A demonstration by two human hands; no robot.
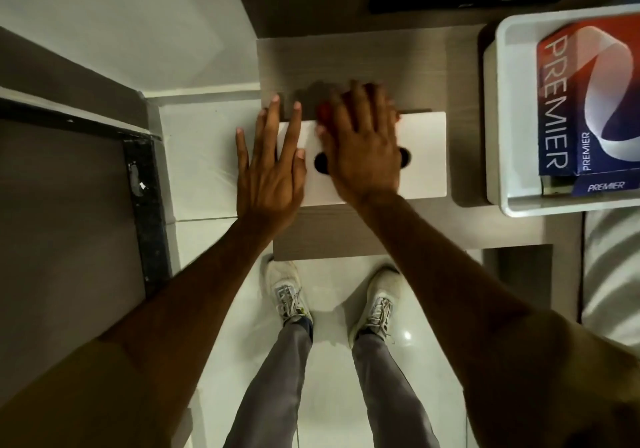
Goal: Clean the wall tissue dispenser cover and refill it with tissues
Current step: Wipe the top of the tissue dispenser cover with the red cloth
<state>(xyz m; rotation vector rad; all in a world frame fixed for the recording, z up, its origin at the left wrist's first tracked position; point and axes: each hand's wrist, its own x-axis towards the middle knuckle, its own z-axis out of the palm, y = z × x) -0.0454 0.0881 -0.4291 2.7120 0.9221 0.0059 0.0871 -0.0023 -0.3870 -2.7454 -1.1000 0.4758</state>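
The white dispenser cover (424, 156) lies flat on a grey-brown wooden shelf (346, 63), near the middle of the head view. Its dark oval slot (322, 163) shows on either side of the right hand (363, 149), which lies palm down across the cover's centre with fingers stretched toward twelve o'clock. A bit of red cloth (325, 112) peeks out at the fingers' left edge, pressed under them against the cover's far edge; the hand's motion blur hides how much of it is gripped. At nine o'clock from the slot, the left hand (268, 170) rests flat and spread wide on the cover's left end, its outer fingers hanging past the edge, nothing held.

At three o'clock, apart from the cover, a white tray (498, 108) sits on the same shelf with a blue and red tissue pack (585, 101) marked PREMIER inside it. At six o'clock, the person's white sneakers (287, 291) stand on pale floor tiles (332, 284).
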